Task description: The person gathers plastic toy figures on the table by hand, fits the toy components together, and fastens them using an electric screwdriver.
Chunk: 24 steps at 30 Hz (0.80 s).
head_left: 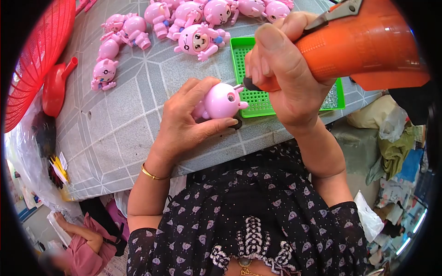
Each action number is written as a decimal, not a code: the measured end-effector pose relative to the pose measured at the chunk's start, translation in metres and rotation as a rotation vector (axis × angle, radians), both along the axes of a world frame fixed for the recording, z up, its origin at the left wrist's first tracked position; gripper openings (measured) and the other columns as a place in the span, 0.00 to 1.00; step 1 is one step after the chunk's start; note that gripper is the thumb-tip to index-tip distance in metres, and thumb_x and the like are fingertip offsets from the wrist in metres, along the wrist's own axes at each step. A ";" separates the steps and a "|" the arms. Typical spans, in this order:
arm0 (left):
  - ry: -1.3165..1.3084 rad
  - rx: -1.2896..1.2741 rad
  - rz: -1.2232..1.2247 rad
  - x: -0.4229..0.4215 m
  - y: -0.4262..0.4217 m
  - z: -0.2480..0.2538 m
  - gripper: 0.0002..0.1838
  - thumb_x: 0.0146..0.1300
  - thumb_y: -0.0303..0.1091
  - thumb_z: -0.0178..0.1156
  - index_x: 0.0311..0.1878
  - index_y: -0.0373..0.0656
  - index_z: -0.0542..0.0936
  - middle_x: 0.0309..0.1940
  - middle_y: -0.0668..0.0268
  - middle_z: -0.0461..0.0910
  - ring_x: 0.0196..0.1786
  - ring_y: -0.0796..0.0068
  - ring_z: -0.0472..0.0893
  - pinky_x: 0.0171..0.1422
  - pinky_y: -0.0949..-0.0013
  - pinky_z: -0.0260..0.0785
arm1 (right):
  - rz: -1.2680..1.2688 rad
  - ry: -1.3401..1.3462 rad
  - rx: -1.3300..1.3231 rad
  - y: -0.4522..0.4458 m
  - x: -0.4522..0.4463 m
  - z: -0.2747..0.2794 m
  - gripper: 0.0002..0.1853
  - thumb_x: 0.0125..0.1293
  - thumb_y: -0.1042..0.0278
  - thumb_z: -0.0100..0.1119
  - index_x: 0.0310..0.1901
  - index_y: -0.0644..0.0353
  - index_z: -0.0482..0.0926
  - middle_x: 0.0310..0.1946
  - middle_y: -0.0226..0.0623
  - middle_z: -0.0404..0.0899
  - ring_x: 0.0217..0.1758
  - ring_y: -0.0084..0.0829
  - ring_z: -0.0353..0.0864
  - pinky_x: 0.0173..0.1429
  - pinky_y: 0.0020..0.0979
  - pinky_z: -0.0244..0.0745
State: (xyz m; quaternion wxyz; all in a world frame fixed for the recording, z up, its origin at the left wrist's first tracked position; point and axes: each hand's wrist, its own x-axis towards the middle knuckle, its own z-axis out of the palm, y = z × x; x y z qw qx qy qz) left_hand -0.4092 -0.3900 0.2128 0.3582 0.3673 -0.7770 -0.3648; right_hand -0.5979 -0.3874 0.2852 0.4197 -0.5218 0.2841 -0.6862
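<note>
My left hand (186, 115) is wrapped round a pink toy figure (220, 102) lying on the grey patterned table (124, 133). A round hole shows in the toy's head. My right hand (287, 69) grips an orange power screwdriver (359, 43), whose dark nose and thin bit point left. The bit's tip is at the toy's head, by an ear; whether it touches cannot be made out. Behind and partly under my right hand lies a green perforated tray (262, 103), with small shiny metal pieces (330, 100) at its right end.
Several pink toys (198, 41) lie along the table's far side, more (105, 71) at the left. A red mesh basket (39, 50) and a red plastic piece (55, 89) stand at the left edge. Another person (87, 244) in pink sits at lower left. Bags and cloth (391, 124) lie at right.
</note>
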 end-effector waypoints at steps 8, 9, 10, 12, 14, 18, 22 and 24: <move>0.012 -0.034 0.005 0.000 0.002 -0.001 0.36 0.45 0.42 0.81 0.57 0.38 0.79 0.40 0.58 0.81 0.41 0.63 0.81 0.48 0.64 0.75 | -0.061 0.066 -0.040 -0.005 0.013 0.004 0.10 0.68 0.83 0.59 0.36 0.59 0.69 0.21 0.26 0.68 0.15 0.16 0.64 0.20 0.22 0.62; 0.013 -0.036 0.007 0.000 0.002 0.000 0.36 0.45 0.42 0.81 0.57 0.38 0.79 0.40 0.58 0.81 0.41 0.63 0.81 0.48 0.64 0.75 | -0.062 0.074 -0.051 -0.007 0.014 0.003 0.10 0.68 0.83 0.59 0.36 0.59 0.68 0.21 0.26 0.68 0.15 0.16 0.64 0.20 0.22 0.62; 0.007 -0.022 0.008 0.000 0.003 0.002 0.36 0.45 0.43 0.81 0.56 0.38 0.79 0.40 0.58 0.80 0.41 0.62 0.81 0.47 0.63 0.75 | -0.063 0.081 -0.062 -0.009 0.015 0.002 0.10 0.68 0.83 0.59 0.35 0.59 0.68 0.21 0.27 0.68 0.15 0.16 0.64 0.20 0.22 0.62; 0.004 -0.009 0.012 0.000 0.003 0.004 0.36 0.45 0.43 0.81 0.56 0.38 0.79 0.40 0.58 0.80 0.41 0.62 0.81 0.47 0.63 0.75 | -0.065 0.097 -0.083 -0.013 0.016 -0.001 0.10 0.68 0.83 0.59 0.35 0.59 0.68 0.21 0.27 0.69 0.15 0.16 0.64 0.21 0.22 0.63; -0.026 -0.048 0.009 0.001 0.003 0.004 0.35 0.45 0.43 0.81 0.55 0.38 0.79 0.39 0.58 0.80 0.40 0.60 0.81 0.46 0.62 0.75 | -0.068 0.114 -0.102 -0.015 0.018 -0.002 0.10 0.68 0.83 0.60 0.34 0.59 0.68 0.21 0.27 0.69 0.15 0.16 0.64 0.21 0.22 0.63; -0.072 0.011 0.019 0.002 0.007 0.012 0.35 0.44 0.35 0.82 0.58 0.36 0.80 0.43 0.60 0.81 0.44 0.67 0.81 0.50 0.68 0.73 | -0.120 0.137 -0.067 -0.014 0.014 0.001 0.12 0.68 0.83 0.58 0.32 0.58 0.67 0.20 0.26 0.67 0.15 0.16 0.63 0.21 0.24 0.63; -0.121 0.007 0.019 0.003 0.006 0.013 0.35 0.44 0.36 0.82 0.58 0.39 0.81 0.42 0.60 0.81 0.43 0.67 0.81 0.50 0.67 0.73 | -0.070 -0.057 0.066 -0.015 0.009 -0.001 0.10 0.61 0.80 0.68 0.26 0.62 0.76 0.22 0.26 0.76 0.22 0.15 0.72 0.25 0.20 0.66; -0.127 0.012 0.013 0.004 0.005 0.011 0.35 0.44 0.36 0.82 0.58 0.39 0.81 0.41 0.61 0.81 0.43 0.66 0.81 0.50 0.67 0.73 | -0.073 0.137 0.006 -0.011 0.009 0.002 0.12 0.69 0.82 0.55 0.30 0.57 0.65 0.20 0.27 0.67 0.14 0.18 0.62 0.22 0.25 0.63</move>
